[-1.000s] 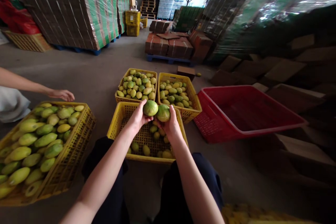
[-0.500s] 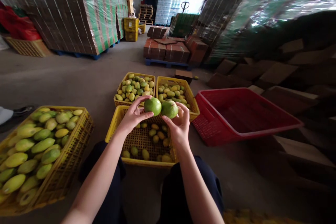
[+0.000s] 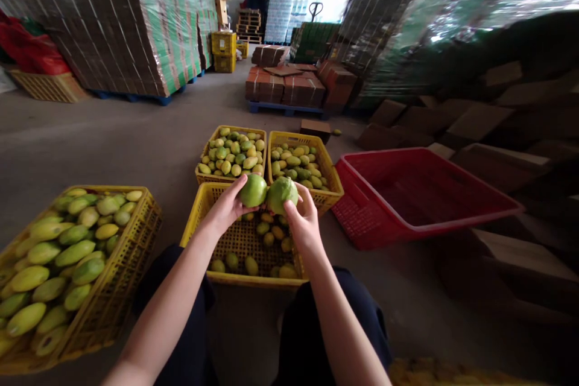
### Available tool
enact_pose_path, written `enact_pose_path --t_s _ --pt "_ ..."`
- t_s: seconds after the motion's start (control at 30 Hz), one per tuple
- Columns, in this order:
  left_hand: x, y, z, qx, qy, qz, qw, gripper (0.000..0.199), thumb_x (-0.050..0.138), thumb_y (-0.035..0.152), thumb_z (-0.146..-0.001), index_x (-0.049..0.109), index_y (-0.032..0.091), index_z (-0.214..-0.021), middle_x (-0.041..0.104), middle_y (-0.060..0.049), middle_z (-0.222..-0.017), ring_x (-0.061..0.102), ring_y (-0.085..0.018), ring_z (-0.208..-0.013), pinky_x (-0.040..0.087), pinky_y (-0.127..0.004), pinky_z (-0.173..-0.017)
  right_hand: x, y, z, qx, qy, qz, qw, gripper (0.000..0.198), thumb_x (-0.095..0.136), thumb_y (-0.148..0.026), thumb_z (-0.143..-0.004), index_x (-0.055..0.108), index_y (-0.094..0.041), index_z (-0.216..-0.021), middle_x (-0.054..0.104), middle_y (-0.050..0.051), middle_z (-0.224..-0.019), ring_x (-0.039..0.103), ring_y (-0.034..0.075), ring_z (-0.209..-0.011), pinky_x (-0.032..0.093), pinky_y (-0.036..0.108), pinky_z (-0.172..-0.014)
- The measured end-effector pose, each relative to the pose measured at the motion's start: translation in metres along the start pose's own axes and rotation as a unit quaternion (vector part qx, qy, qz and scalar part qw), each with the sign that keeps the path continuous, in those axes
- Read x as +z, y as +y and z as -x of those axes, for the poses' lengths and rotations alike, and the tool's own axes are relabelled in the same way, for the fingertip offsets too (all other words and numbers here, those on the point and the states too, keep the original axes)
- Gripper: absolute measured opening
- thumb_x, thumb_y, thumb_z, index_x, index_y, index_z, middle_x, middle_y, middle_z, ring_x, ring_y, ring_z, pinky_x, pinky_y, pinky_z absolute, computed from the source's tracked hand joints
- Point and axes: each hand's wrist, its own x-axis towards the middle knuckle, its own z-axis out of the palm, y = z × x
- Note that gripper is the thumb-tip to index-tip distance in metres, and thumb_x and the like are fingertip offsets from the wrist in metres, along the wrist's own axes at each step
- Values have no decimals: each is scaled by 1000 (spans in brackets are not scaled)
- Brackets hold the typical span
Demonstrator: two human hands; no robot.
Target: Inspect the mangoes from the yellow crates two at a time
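Green fruit [image 3: 252,191] is sitting in the left hand [image 3: 227,208], and another green fruit [image 3: 283,194] is sitting in the right hand [image 3: 307,223]. Both hands are pinching, holding them side by side above the near crate [image 3: 257,281]. Some loose fruits [image 3: 251,265] are lying in there, but it is looking far from full. The back left crate [image 3: 203,178], back right crate [image 3: 332,194] and side crate [image 3: 120,268] are looking much fuller.
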Motion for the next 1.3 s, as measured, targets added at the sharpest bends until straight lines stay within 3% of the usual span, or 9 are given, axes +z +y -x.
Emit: enact_pose_path --t_s 0.13,0.27,0.4,0.67,0.83,0.97,1.07,1.17,1.3 --pt "4 -4 -5 -23 42 44 998 27 58 35 -90 68 14 -105 73 -8 -87 69 -17 -74 57 -25 -62 5 0 2 57 13 -13 998 34 78 -38 -73 68 -25 -102 72 0 -94 64 16 -80 51 25 -67" --pt "6 -6 -6 -78 84 104 988 31 50 43 -92 65 16 -88 69 -5 -72 63 -13 -55 51 -20 -47 9 0 -3 116 16 -142 983 23 72 -37 -72 67 -23 -90 69 -2 -82 62 16 -69 50 25 -56" --pt "8 -10 -8 -77 77 176 978 25 47 36 -93 63 18 -88 68 -4 -72 66 -13 -63 55 -20 -53 14 8 -10 179 46 -232 955 19 67 -35 -69 65 -22 -82 69 0 -76 65 19 -67 54 31 -57" --pt "4 -20 -25 -71 180 263 945 21 50 37 -90 57 18 -89 63 -4 -73 65 -17 -71 60 -29 -61 15 25 -19 236 85 -206 946 25 73 -44 -72 64 -22 -80 70 1 -69 65 17 -57 47 24 -41" --pt "5 -11 -23 -74 171 270 945 23 60 40 -87 58 18 -89 62 -5 -73 63 -17 -70 60 -29 -63 10 33 -23 221 148 -225 937 18 71 -38 -75 65 -22 -82 72 0 -72 68 19 -64 57 30 -53" --pt "6 -8 -20 -56 131 241 960 30 48 41 -95 62 14 -92 67 -9 -78 66 -18 -72 61 -28 -63 14 34 -23 212 184 -257 925 16 67 -35 -78 67 -22 -86 74 0 -79 70 20 -71 61 35 -64" --pt "4 -10 -21 -42 128 209 969 28 42 29 -96 63 12 -92 69 -9 -79 67 -17 -70 59 -26 -58 16 30 -22 232 162 -240 929 21 64 -41 -81 67 -21 -85 74 1 -74 69 19 -64 59 32 -56" --pt "2 -11 -23 -32 188 204 960 21 46 27 -93 61 15 -87 67 -5 -74 65 -15 -63 58 -27 -55 19 23 -20 255 143 -230 928 29 64 -50 -80 66 -21 -82 71 0 -66 67 17 -54 54 27 -45" --pt "4 -8 -21 -27 204 241 948 18 56 34 -89 57 18 -80 63 -1 -68 63 -14 -62 60 -30 -59 22 13 -18 260 169 -243 919 19 70 -40 -76 63 -23 -80 69 -4 -63 65 15 -52 50 23 -41"
